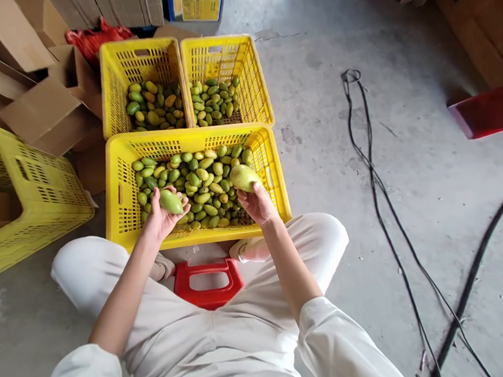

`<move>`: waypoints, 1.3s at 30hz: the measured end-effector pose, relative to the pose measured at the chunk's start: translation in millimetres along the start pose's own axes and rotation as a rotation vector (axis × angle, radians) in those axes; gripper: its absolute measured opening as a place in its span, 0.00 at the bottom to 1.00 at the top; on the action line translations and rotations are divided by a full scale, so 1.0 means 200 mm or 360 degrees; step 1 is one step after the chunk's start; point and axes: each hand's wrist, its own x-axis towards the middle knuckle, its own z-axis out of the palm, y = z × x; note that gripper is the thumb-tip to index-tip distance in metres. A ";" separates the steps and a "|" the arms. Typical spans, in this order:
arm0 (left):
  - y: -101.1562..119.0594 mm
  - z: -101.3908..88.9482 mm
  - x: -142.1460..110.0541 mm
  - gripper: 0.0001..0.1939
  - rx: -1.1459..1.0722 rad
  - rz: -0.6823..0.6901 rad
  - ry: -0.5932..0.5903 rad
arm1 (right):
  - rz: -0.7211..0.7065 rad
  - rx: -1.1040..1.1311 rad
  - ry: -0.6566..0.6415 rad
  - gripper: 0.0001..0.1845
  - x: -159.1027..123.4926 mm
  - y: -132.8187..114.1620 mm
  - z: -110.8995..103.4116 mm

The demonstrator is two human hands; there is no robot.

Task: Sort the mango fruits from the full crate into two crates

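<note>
My left hand point(161, 217) holds a green mango point(171, 202) in its curled fingers, palm turned up. In my right hand point(259, 204) is a larger, paler yellow-green mango point(244, 178), gripped between thumb and fingers. Both hands are over the near yellow crate point(198, 237), which holds many small green and yellowish mangoes point(203, 183). Behind it stand two more yellow crates, side by side. The back left crate point(107, 89) has green and yellow-orange mangoes point(153, 106) on its bottom; the back right crate point(262, 86) holds smaller, mostly green mangoes point(215, 101).
A tilted yellow crate point(47, 193) and open cardboard boxes point(40, 112) crowd the left. Under me is a red stool point(208, 299). Black cables point(377, 184) lie across the concrete floor point(319, 165) on the right, near a red object point(487, 113). A blue box point(196, 4) stands behind.
</note>
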 end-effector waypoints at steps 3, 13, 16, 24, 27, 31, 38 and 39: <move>0.00 0.01 -0.03 0.25 -0.0042 -0.0070 0.0007 | 0.0006 0.0035 0.0066 0.33 0.02 0.01 -0.03; -0.03 -0.04 -0.04 0.17 -0.0156 0.0005 -0.0041 | 0.0392 0.0292 -0.0075 0.23 -0.03 -0.03 -0.01; -0.04 -0.08 -0.03 0.11 -0.0097 -0.0016 -0.0064 | 0.0590 0.0248 -0.0129 0.21 -0.02 -0.01 -0.01; -0.04 -0.14 0.03 0.12 -0.0047 -0.0005 -0.0166 | 0.0769 0.0362 0.0008 0.19 -0.01 0.04 0.03; -0.04 -0.15 0.03 0.15 0.0015 -0.0008 -0.0192 | 0.0674 0.0339 0.0031 0.17 -0.02 0.06 0.03; -0.04 -0.13 0.01 0.17 0.0079 -0.0016 -0.0169 | 0.0516 0.0297 0.0099 0.14 -0.03 0.07 0.01; -0.02 -0.09 0.01 0.09 0.0089 -0.0127 -0.0151 | 0.0342 0.0278 0.0070 0.24 -0.05 0.07 0.03; -0.02 -0.09 0.01 0.09 0.0086 -0.0132 -0.0149 | 0.0332 0.0277 0.0068 0.26 -0.05 0.07 0.03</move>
